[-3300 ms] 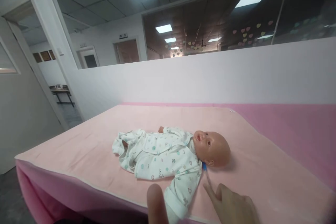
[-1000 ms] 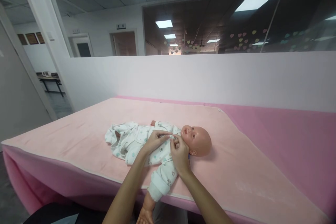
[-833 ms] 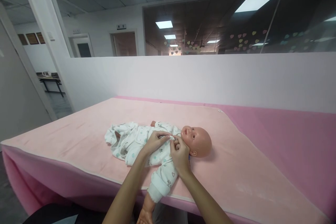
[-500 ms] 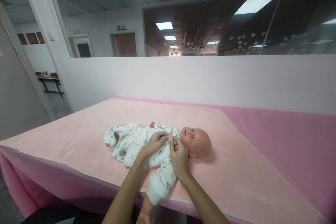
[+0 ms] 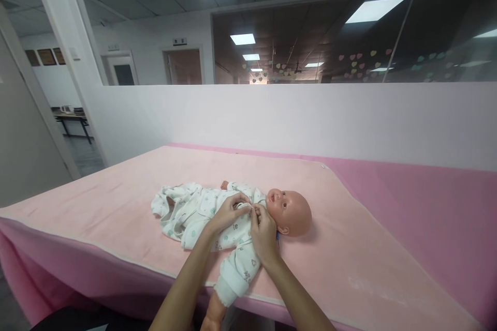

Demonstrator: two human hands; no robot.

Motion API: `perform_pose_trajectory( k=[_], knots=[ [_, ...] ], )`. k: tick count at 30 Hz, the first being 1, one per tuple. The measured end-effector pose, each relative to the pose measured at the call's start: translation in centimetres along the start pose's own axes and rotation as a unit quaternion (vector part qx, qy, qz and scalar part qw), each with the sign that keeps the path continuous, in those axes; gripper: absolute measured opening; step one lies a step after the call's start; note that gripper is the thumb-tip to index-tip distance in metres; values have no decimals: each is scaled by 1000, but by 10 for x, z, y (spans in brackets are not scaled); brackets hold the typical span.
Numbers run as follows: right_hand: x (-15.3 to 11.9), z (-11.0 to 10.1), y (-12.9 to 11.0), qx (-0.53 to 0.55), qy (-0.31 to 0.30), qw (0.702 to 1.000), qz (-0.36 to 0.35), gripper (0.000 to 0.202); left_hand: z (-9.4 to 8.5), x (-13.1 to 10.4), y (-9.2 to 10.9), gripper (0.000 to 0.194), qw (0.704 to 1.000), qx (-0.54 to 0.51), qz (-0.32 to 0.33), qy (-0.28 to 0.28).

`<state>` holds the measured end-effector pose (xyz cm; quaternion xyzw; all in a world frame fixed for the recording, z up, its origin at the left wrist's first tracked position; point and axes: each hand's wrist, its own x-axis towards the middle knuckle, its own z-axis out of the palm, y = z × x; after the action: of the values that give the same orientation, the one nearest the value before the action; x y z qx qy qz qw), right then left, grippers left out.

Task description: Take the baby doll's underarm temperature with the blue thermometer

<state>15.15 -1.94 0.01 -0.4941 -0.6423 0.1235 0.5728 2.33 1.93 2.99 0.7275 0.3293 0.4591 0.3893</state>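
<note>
Item: one tan, plastic-looking baby doll [image 5: 293, 213], supine on pale pink cloth [image 5: 373, 269], long axis crosswise, head rightward, body inside a white, small-patterned fabric garment [image 5: 233, 239]. Right hand [image 5: 264, 230], nearer the head: fingertips pinched on the garment's chest edge. Left hand [image 5: 228, 214]: thumb slightly parted, at the same fabric; grip cannot be told.

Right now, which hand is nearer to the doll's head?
The right hand: it is close beside the doll's head, near the collar. The left hand is farther down, over the front of the shirt.
</note>
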Motion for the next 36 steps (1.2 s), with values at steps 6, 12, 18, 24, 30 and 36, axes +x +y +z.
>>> perform_pose_trajectory(
  k=[6, 12, 18, 24, 30, 36],
  knots=[
    [2, 0, -4, 8, 30, 999, -7, 22, 0, -1, 0, 27, 1000, 7, 10, -6],
    [0, 0, -1, -37, 69, 996, -39, 22, -6, -13, 9, 33, 992, 115, 47, 38],
    [13, 7, -11, -149, -48, 961, -226, 25, -24, -37, 6, 33, 957, 265, 41, 110],
    [24, 22, -22, -261, -109, 936, -208, 15, -30, -37, -2, 37, 965, 236, 30, 107],
    [20, 18, -19, -246, -103, 941, -207, 13, -29, -37, 1, 34, 963, 248, 44, 100],
    [16, 17, -12, -141, -72, 958, -241, 19, -29, -37, 10, 29, 966, 244, 36, 80]
  ],
)
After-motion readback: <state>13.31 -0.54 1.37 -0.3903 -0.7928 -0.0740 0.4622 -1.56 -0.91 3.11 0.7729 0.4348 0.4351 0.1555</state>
